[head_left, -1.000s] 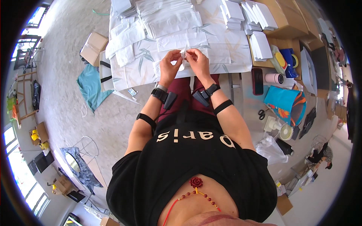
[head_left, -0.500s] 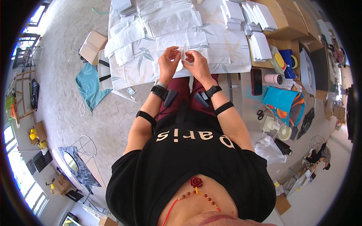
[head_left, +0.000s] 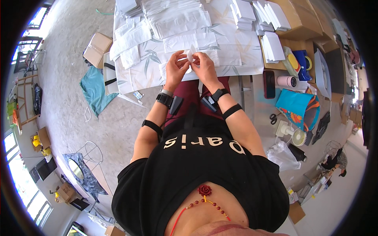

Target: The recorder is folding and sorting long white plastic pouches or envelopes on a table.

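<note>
White paper piece between both hands' fingertips

Small white paper piece: plain white. Flat table covering: white with grey-green leaf print. Stacked paper packets: white. Crumpled floor cloth: teal. Cardboard box: brown. Wrist straps: black. Flat pouch: turquoise, orange markings, possibly a printed motif.

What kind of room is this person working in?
Probably a packing workshop. A cloth-covered worktable holds stacks of flat white paper packets, brown cardboard boxes sit beside them, and both hands hold a small white paper piece.
</note>
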Motion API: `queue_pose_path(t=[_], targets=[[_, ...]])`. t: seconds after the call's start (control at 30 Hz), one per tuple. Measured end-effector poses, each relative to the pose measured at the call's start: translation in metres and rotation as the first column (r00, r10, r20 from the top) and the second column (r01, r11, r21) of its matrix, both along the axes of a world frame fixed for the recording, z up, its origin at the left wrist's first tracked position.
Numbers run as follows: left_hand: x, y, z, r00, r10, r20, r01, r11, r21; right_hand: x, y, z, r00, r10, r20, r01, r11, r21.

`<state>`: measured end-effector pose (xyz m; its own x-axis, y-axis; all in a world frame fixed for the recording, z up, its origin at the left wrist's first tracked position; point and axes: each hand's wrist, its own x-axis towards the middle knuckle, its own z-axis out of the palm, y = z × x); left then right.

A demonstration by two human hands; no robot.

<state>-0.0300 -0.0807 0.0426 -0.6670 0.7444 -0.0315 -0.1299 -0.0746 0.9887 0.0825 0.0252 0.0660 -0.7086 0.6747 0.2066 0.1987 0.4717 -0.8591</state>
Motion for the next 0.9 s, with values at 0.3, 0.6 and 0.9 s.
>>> queue_pose_path(t=[0.3, 0.6, 0.9], targets=[[-0.006, 0.002, -0.011, 0.992, 0.065, -0.11, -0.077, 0.992, -0.103, -0.005, -0.006, -0.004, 0.999, -0.026, -0.028, 0.027, 0.999, 0.038], [0.002, 0.01, -0.01, 0.965, 0.091, -0.247, -0.13, 0.981, -0.147, -0.006, -0.008, -0.027, 0.992, -0.105, -0.07, 0.11, 0.991, 0.076], [0.012, 0.012, 0.023, 0.903, -0.014, -0.429, -0.101, 0.964, -0.244, -0.003, -0.007, -0.014, 0.948, -0.286, -0.139, 0.274, 0.956, -0.104]])
